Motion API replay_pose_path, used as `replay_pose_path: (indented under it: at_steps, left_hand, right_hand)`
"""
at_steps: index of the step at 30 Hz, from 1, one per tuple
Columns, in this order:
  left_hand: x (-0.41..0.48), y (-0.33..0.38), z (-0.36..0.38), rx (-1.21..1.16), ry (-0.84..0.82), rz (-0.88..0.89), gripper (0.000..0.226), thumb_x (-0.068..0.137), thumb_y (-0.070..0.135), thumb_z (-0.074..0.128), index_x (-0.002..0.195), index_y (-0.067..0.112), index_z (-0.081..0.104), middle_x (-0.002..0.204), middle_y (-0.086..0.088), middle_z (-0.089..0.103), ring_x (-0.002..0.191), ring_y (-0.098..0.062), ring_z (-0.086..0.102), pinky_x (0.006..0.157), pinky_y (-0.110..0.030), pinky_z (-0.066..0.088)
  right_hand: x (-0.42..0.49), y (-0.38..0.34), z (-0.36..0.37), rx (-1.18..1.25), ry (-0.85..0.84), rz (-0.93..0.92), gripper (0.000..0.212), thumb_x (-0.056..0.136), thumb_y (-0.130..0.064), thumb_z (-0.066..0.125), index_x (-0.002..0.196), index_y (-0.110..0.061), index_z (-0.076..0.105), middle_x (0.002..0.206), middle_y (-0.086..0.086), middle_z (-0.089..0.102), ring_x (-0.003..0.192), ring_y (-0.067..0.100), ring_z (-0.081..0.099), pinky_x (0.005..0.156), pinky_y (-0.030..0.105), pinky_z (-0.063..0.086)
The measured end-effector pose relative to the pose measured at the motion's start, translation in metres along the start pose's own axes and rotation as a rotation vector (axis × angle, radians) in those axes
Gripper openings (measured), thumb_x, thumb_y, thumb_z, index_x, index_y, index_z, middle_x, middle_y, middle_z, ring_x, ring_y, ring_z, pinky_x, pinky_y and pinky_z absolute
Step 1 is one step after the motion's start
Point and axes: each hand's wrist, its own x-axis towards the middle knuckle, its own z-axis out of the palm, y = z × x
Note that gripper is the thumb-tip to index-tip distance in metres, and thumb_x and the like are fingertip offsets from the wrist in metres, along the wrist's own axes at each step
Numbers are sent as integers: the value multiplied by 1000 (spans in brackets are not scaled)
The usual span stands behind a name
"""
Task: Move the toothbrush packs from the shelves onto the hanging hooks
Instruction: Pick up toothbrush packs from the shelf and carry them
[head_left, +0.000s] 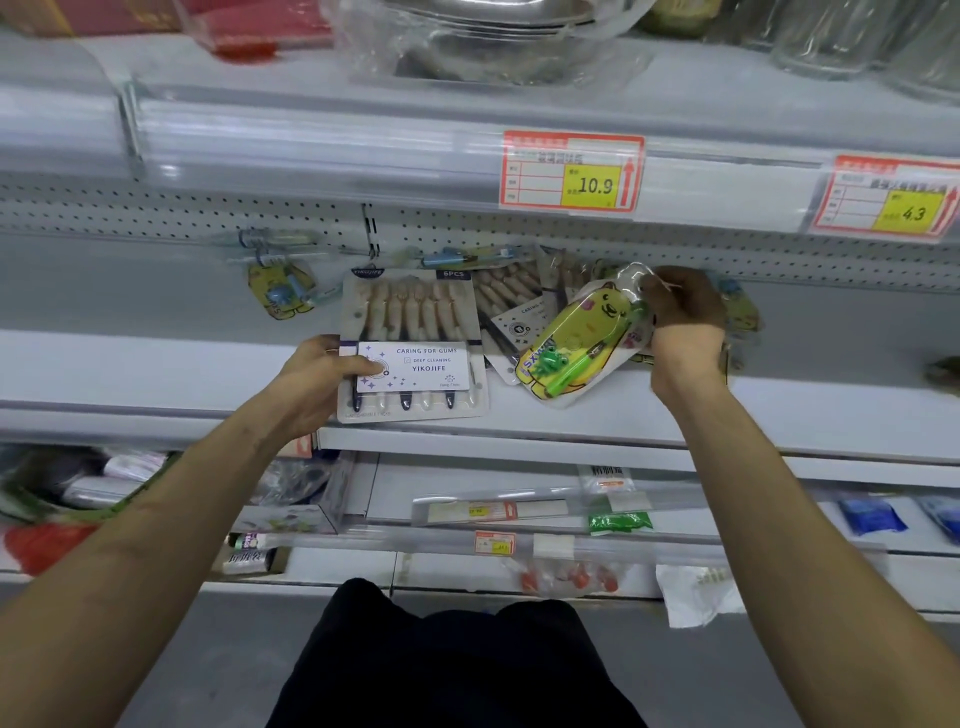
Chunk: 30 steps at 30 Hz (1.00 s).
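Head view: the top of a yellow cartoon toothbrush pack (582, 343) is pinched by the fingers (667, 293) of the right hand (685, 317), tilted over the shelf (156, 364), presumably to present its hang hole. A six-piece YIKOJIFE pack (415, 332) is gripped at its left edge by the left hand (317, 379), thumb on the label. The hole is covered; one loaded hook (260, 255) shows far left; the one intended cannot be made out.

Left hand (322, 379): fingers are sitting hidden behind six-brush pack (413, 343).
Rear brush pack (511, 312): is lying half covered by yellow pack (582, 338).
Far pack (745, 312): is hiding mostly behind right hand (685, 317).
Right price tag (891, 200): is running off frame edge; small print is blurring.
Bowl (488, 36): is being cut by top edge.
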Motion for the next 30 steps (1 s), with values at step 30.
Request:
replay_pose_path:
  at_steps: [30]
  left_hand:
    - [-25, -1, -4, -113, 47, 0, 52, 86, -7, 75, 128, 11, 50, 117, -24, 73, 105, -38, 75, 77, -49, 65]
  right_hand:
    - [-26, 25, 23, 189, -299, 339, 48, 93, 14, 65, 132, -13, 60, 118, 8, 76, 106, 31, 73, 95, 67, 56]
